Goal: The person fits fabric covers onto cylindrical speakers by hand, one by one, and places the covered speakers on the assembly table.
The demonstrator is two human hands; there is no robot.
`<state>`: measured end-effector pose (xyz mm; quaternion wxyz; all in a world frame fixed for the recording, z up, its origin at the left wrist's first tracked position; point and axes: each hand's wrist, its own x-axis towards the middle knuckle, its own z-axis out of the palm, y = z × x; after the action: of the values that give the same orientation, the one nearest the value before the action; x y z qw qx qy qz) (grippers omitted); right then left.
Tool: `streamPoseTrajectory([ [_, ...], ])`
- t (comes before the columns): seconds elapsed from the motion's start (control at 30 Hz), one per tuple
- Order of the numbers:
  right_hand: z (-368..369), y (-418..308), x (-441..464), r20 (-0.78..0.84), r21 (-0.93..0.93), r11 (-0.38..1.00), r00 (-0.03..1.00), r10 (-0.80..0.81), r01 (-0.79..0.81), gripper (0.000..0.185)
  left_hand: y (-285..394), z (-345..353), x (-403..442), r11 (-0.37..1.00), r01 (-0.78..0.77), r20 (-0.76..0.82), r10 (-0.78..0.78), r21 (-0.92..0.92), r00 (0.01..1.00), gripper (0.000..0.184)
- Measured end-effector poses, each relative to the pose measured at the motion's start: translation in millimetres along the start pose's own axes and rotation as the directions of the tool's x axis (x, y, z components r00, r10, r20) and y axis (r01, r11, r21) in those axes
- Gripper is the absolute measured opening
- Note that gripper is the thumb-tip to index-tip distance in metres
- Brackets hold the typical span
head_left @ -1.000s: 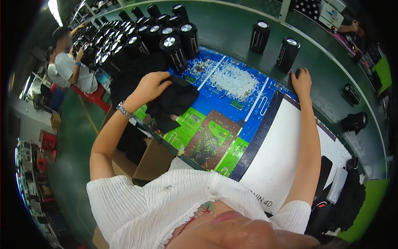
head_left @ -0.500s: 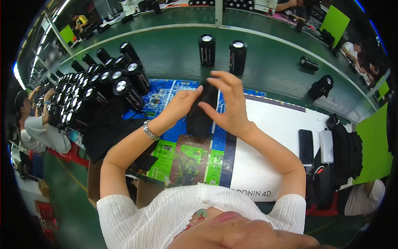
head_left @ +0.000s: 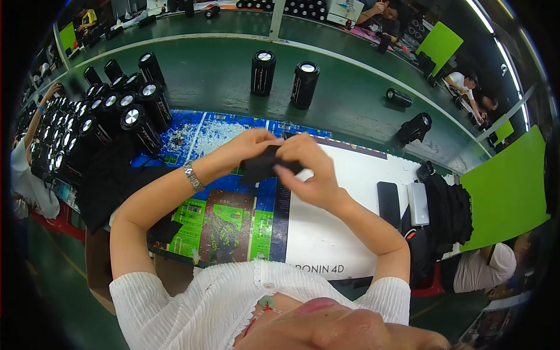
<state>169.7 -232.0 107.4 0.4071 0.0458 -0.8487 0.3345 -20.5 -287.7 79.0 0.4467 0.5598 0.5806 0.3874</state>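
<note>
Both hands meet over the work surface, with a piece of black cloth (head_left: 258, 168) between them that looks like a soft pouch. My left hand (head_left: 255, 144), below a metal wristwatch, is closed on its upper edge. My right hand (head_left: 309, 169) pinches its right side between thumb and fingers, slightly blurred. Whether anything is inside the cloth cannot be seen. Beyond the hands, two black cylindrical speakers with silver tops, a left one (head_left: 263, 73) and a right one (head_left: 305, 85), stand upright on the green bench (head_left: 204, 87).
Many more black speakers (head_left: 135, 123) crowd the left side, beside a heap of black cloth (head_left: 111, 172). At right lie a dark phone (head_left: 388, 204), a silver box-like item (head_left: 418, 204) and stacked black pouches (head_left: 452, 213). A speaker (head_left: 399, 97) lies on its side. Other people work around.
The long black pouch has been brought up and bunched or folded between my hands. My right hand has lowered and closed on it. The whole view has swung to the right.
</note>
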Motion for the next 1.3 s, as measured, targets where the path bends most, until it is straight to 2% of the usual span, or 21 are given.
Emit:
streamPoseTrajectory([
  [0.03, -5, 0, 0, -0.058, 0.010, 0.997, 0.995, 0.080, -0.079, 0.019, -2, 6, 0, 0.979, -0.143, -0.118, 0.126, -0.147, 0.985, 0.036],
  [0.13, -12, 13, 2, -0.111, 0.211, 0.942, 0.951, 0.288, -0.261, 0.013, 38, 0, -10, 0.731, -0.267, -0.051, 0.304, -0.628, 0.951, 0.037],
  [0.2, -21, 1, 2, 0.026, 0.510, 0.698, 0.820, 0.571, -0.502, 0.013, 35, -2, -5, 0.801, -0.162, 0.059, 0.239, -0.576, 0.969, 0.036],
  [0.37, -38, 21, 0, 0.089, 0.847, 0.323, 0.712, 0.696, -0.422, 0.011, 35, -2, 13, 0.763, 0.049, 0.255, 0.154, -0.644, 0.955, 0.031],
  [0.43, -48, 30, 2, 0.090, 0.929, 0.170, 0.646, 0.758, -0.329, 0.016, 29, -7, 33, 0.735, -0.008, 0.274, 0.263, -0.678, 0.925, 0.038],
  [0.5, -70, 41, 7, 0.108, 0.799, 0.329, 0.658, 0.745, -0.503, 0.017, 26, -15, 53, 0.706, -0.037, 0.241, 0.290, -0.708, 0.926, 0.036],
  [0.53, -78, 48, 11, 0.115, 0.712, 0.405, 0.664, 0.739, -0.574, 0.018, 22, -16, 67, 0.777, -0.118, 0.143, 0.259, -0.618, 0.955, 0.032],
  [0.57, -77, 70, 10, -0.051, 0.576, 0.615, 0.727, 0.685, -0.539, 0.015, 17, -15, 86, 0.839, -0.186, 0.041, 0.240, -0.511, 0.970, 0.029],
  [0.6, -78, 89, 11, -0.197, 0.459, 0.726, 0.737, 0.646, -0.513, 0.015, 13, -12, 105, 0.889, -0.238, -0.062, 0.232, -0.390, 0.971, 0.025],
  [0.63, -77, 102, 15, -0.333, 0.323, 0.809, 0.741, 0.584, -0.492, 0.014, 12, -5, 122, 0.910, -0.359, -0.250, 0.305, -0.208, 0.919, 0.018],
  [0.67, -75, 114, 20, -0.453, 0.174, 0.862, 0.739, 0.499, -0.475, 0.014, 16, -1, 134, 0.927, -0.369, -0.366, 0.319, -0.073, 0.874, 0.019],
  [0.7, -70, 124, 26, -0.590, -0.100, 0.903, 0.756, 0.285, -0.419, 0.015, 20, 2, 144, 0.933, -0.355, -0.474, 0.341, 0.062, 0.812, 0.021],
  [0.77, -64, 137, 40, -0.686, -0.242, 0.882, 0.714, 0.140, -0.405, 0.015, 24, 11, 167, 0.901, -0.344, -0.643, 0.431, 0.265, 0.633, 0.032],
  [0.83, -65, 169, 48, -0.742, -0.384, 0.814, 0.671, 0.010, -0.436, 0.016, -9, 13, 229, 0.877, -0.356, -0.765, 0.463, 0.322, 0.448, 0.032],
  [0.87, -65, 185, 49, -0.772, -0.323, 0.815, 0.632, 0.068, -0.482, 0.017, -19, 14, 249, 0.865, -0.358, -0.811, 0.473, 0.352, 0.344, 0.032],
  [0.9, -65, 199, 49, -0.798, -0.259, 0.811, 0.589, 0.126, -0.524, 0.017, -4, 12, 240, 0.937, -0.341, -0.743, 0.282, 0.077, 0.607, 0.026],
  [0.97, -69, 206, 54, -0.852, -0.103, 0.798, 0.467, 0.237, -0.593, 0.017, -14, 3, 266, 0.919, -0.388, -0.682, 0.237, -0.074, 0.692, 0.020],
  [1.07, -103, 242, 47, -0.730, 0.247, 0.847, 0.485, 0.482, -0.470, 0.014, -3, -1, 252, 0.872, -0.368, -0.565, 0.135, -0.321, 0.814, 0.015],
  [1.1, -113, 239, 45, -0.648, 0.422, 0.833, 0.523, 0.554, -0.359, 0.012, 6, 4, 233, 0.863, -0.346, -0.531, 0.111, -0.367, 0.840, 0.014],
  [1.2, -127, 196, 40, -0.383, 0.704, 0.574, 0.456, 0.803, -0.419, 0.008, -2, 17, 217, 0.783, -0.296, -0.424, 0.045, -0.547, 0.904, 0.011],
  [1.3, -136, 190, 25, -0.323, 0.679, 0.455, 0.323, 0.890, -0.576, 0.012, 2, 33, 209, 0.751, -0.263, -0.359, 0.037, -0.605, 0.932, 0.012],
])
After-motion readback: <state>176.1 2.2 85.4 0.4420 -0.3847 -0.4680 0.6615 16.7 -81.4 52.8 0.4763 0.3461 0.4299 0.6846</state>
